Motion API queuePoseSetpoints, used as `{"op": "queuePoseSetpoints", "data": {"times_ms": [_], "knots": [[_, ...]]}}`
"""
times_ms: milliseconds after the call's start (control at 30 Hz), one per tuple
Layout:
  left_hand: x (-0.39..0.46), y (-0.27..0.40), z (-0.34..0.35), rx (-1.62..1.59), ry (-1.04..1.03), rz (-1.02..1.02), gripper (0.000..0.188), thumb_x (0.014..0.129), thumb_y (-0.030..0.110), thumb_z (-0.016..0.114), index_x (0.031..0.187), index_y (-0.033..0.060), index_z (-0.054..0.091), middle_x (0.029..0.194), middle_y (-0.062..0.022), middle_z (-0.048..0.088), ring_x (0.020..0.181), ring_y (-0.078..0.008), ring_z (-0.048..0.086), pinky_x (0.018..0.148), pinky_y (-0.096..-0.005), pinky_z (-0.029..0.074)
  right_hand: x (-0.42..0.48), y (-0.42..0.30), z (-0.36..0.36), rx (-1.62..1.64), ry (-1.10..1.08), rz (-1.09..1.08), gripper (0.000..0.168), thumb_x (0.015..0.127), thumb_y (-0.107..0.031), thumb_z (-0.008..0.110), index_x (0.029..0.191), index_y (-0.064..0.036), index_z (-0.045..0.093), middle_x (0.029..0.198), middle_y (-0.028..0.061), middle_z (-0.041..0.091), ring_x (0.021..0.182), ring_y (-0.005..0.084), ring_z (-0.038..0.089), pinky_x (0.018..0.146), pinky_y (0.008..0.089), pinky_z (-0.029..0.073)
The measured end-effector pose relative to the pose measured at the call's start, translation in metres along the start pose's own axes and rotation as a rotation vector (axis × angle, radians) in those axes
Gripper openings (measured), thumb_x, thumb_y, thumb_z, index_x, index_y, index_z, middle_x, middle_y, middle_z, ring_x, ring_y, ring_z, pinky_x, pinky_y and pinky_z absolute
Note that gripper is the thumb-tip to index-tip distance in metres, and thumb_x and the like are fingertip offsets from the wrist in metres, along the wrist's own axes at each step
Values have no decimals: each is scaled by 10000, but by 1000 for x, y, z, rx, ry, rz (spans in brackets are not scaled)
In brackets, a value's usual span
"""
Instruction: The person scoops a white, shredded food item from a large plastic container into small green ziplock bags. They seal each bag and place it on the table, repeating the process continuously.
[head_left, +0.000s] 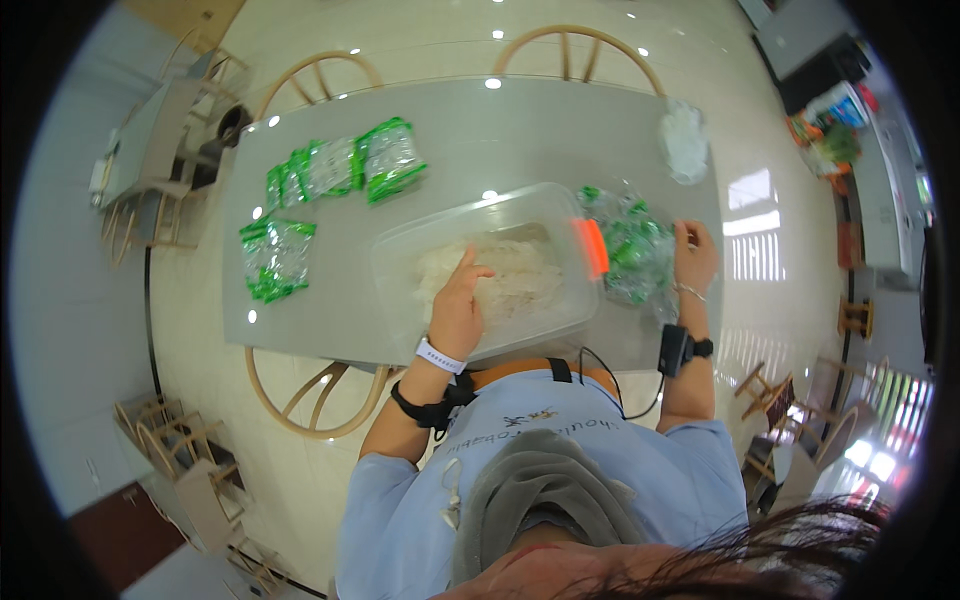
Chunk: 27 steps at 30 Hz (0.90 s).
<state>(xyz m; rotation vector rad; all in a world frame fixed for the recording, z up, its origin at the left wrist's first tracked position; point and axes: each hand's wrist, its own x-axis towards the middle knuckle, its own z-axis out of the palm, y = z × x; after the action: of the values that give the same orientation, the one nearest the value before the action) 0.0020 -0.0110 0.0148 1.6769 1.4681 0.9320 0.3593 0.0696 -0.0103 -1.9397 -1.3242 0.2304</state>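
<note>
A clear plastic storage box (397, 277) with an orange latch stands on the grey table, a pale, whitish material (517, 277) inside it. My left hand (459, 304) is over the box, index finger extended and the fingers apart, with nothing seen in it. To the right of the box lies a heap of clear and green plastic packets (634, 247). My right hand (695, 259) is at that heap's right edge, near the table's side, its fingers curled; whether it holds a bit of plastic cannot be told.
Green-edged clear packets (330, 166) lie in a row at the table's back left, another group (277, 259) nearer at the left. A whitish plastic bag (684, 142) lies at the back right corner. Wooden chairs (322, 405) stand around the grey table (465, 135). A black cable hangs by my waist.
</note>
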Motion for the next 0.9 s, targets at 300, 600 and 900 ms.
{"op": "queuePoseSetpoints", "data": {"times_ms": [300, 600, 900], "knots": [[17, -16, 16, -220, -160, -9, 497, 798, 51, 622, 1249, 11, 416, 1351, -175, 376, 1155, -271, 492, 948, -340, 416, -69, -147, 49, 356, -649, -362, 198, 758, -95, 683, 944, -61, 625, 868, 82, 632, 765, 181, 609, 667, 279, 487], [30, -41, -8, -1458, 170, -393, 671, 916, 413, 474, 1416, 122, 135, 1486, -154, -32, 1374, -319, 37, 985, -470, 320, -136, -165, 111, 252, -839, -631, 303, 713, -61, 655, 1013, -83, 616, 953, 94, 628, 899, 261, 599, 759, 363, 495], [30, -76, -51, -1713, 96, -573, 366, 919, 270, 493, 1190, 28, 452, 1226, -172, 458, 1204, -310, 416, 964, -453, 393, -134, -133, 129, -21, -694, -966, 251, 725, -24, 586, 965, -86, 626, 920, 83, 646, 843, 250, 620, 721, 350, 509]]}}
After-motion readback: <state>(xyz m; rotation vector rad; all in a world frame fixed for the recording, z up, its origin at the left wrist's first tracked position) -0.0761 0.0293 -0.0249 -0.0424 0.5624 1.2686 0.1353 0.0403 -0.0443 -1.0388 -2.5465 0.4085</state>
